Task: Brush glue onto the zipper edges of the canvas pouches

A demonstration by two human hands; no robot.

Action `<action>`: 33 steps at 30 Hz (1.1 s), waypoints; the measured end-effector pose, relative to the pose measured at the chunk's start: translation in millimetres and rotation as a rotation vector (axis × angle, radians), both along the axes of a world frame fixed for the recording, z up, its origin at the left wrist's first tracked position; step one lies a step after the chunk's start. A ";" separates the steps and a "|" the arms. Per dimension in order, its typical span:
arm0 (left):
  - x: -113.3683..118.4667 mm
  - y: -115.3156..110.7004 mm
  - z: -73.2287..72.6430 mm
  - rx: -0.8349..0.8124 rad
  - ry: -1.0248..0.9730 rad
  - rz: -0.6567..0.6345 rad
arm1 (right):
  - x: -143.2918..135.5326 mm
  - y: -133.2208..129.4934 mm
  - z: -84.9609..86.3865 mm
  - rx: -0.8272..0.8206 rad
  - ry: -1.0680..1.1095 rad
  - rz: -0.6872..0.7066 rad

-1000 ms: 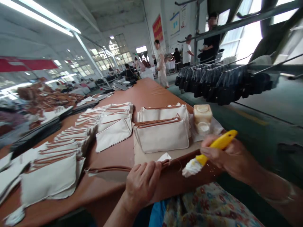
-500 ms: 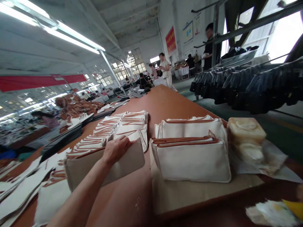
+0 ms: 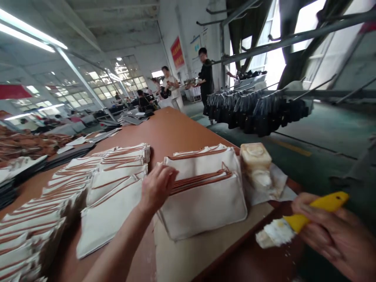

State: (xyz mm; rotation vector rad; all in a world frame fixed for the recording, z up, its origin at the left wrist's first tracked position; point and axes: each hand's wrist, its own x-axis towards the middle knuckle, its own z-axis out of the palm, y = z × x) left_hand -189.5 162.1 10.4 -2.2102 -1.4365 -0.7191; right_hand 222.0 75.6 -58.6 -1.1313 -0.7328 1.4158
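Note:
My left hand (image 3: 157, 187) is at the upper left edge of a stack of off-white fabric pouches (image 3: 205, 205) with brown trim. Its fingers are curled and partly hidden, so any pouch edge between them does not show. In my right hand (image 3: 331, 231) is a brush (image 3: 305, 219) with a yellow handle, its bristles caked in white paste. The bristle end points left, above the dark front edge of the table. Left of my left forearm, a similar pouch (image 3: 110, 215) leans at the front of a row of pouches.
A paste-crusted, block-shaped container (image 3: 255, 156) stands on a white sheet (image 3: 280, 182) right of the stack. Brown board (image 3: 182, 254) lies under the pouches. More pouches (image 3: 38, 215) fill the table's left. Black bags (image 3: 255, 113) hang from a rack. Several people are farther back.
My left hand has let go of the pouch at the left row and moved right to the stack. The brush and my right hand have come fuller into view. The view has turned right.

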 end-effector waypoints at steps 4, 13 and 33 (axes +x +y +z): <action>98.2 -8.5 -22.6 -0.194 0.077 -0.057 | 0.6 -9.3 23.5 0.054 0.136 0.037; 175.4 -9.4 -30.9 -0.391 -0.034 0.147 | 38.4 -32.4 37.3 0.201 0.170 0.027; 203.1 -104.8 -2.7 -0.624 -0.594 -0.134 | 23.3 3.4 79.3 0.722 -0.426 -0.106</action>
